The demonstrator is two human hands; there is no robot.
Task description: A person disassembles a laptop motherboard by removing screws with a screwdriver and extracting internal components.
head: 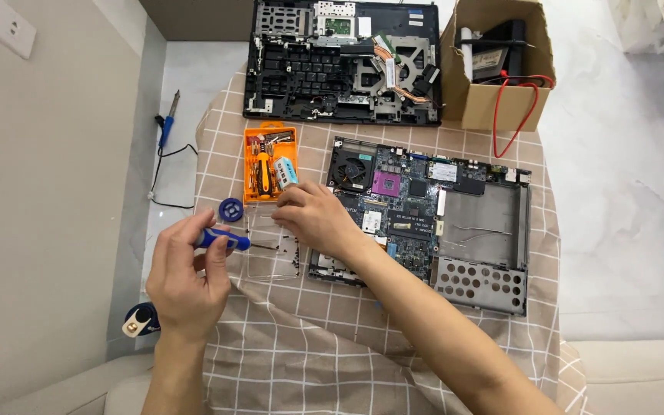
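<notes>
Head view: left hand [186,280] grips blue screwdriver [223,240]; right hand [318,217] fingers curled, contents unclear, at motherboard [416,207] left edge.

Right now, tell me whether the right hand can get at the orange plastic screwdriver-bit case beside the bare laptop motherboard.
Probably yes. The right hand rests at the near end of the orange plastic screwdriver-bit case, fingertips about touching it. Nothing lies between them, and the case's top is uncovered. The left hand, holding a blue-handled screwdriver, stays off to the side.

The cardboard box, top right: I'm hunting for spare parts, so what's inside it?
The cardboard box holds dark flat parts standing on edge and a pale cylinder. A red wire loops out over its front. Anything deeper is hidden by the walls.
</notes>
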